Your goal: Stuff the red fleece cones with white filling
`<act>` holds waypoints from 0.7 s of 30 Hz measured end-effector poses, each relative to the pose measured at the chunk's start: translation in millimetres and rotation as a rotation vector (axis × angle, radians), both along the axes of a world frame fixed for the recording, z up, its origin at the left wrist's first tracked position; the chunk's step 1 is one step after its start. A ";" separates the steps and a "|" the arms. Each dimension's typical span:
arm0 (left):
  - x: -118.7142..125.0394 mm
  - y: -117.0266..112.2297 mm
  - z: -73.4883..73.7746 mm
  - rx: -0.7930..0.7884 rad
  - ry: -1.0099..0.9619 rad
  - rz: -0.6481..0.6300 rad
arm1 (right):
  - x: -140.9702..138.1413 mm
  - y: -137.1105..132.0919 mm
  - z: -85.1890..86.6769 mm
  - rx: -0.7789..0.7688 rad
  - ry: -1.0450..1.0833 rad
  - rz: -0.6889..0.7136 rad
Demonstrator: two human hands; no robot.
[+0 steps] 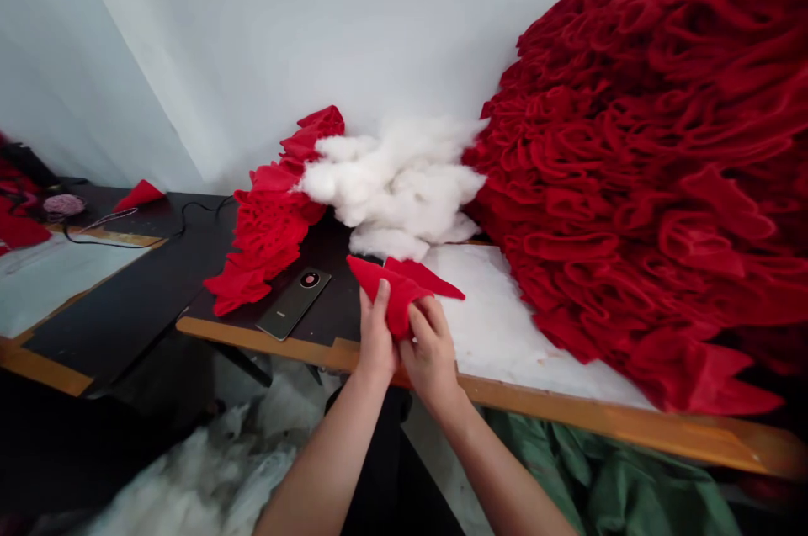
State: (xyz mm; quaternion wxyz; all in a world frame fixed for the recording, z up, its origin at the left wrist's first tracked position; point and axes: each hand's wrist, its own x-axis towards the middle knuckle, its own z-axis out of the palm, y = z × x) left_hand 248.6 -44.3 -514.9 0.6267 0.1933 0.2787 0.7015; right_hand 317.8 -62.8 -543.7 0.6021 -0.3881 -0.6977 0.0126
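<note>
Far left of the stuffing (397,187), a pink spool (63,204), a red scrap (140,194) and a black cable (183,226) lie on the table (568,411), well apart from my hands. Closer in, a small stack (271,225) of red pieces touches the stuffing's left side. A phone (295,301) lies back up just in front of that stack.

My left hand (376,338) is closed on the piece (397,292), thumb laid up its face. I hold the piece in front of the stuffing, over the table's near edge. My right hand (433,355) pinches the same piece from the right, fingers curled round it.

I judge this step as working one red piece between both hands, folding or opening it; I cannot tell which. The cloth looks limp, so the next move calls for a steady two-handed pinch.

Right of the stuffing lies a white sheet (505,326). The big heap (662,183) spills onto it from the wall, crowding that side. Green cloth (599,477) lies below the table.
</note>
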 end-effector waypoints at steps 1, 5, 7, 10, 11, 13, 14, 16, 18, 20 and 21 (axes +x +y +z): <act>1.2 -0.7 -0.7 0.015 0.014 0.005 | -0.3 1.6 0.7 -0.005 -0.004 -0.025; -3.3 5.9 0.9 -0.012 -0.012 0.017 | 0.2 1.2 0.0 0.054 -0.049 -0.133; -6.6 9.2 3.0 -0.024 -0.019 0.018 | 1.4 -0.3 -0.7 0.120 -0.090 -0.130; -6.7 6.7 3.9 0.018 0.010 -0.007 | 3.0 0.7 0.0 0.163 -0.140 -0.050; -6.0 4.6 3.1 0.040 0.027 -0.023 | 3.5 1.6 0.4 0.156 -0.136 -0.042; -5.4 0.8 0.3 0.078 0.067 -0.064 | 4.4 2.7 0.8 0.131 -0.107 -0.050; -6.0 -0.1 -1.3 0.089 0.082 -0.081 | 4.9 2.4 0.7 0.118 -0.090 -0.055; -9.0 0.4 -4.3 0.088 0.093 -0.096 | 5.8 0.0 0.0 0.100 -0.064 -0.060; -13.0 2.4 -6.2 0.081 0.093 -0.101 | 6.3 -3.0 -0.9 0.085 -0.065 -0.070; -15.8 3.5 -7.1 0.097 0.091 -0.122 | 5.9 -4.0 -1.7 0.099 -0.124 -0.058; -16.5 3.3 -7.4 0.112 0.089 -0.130 | 5.3 -3.3 -2.1 0.113 -0.167 -0.047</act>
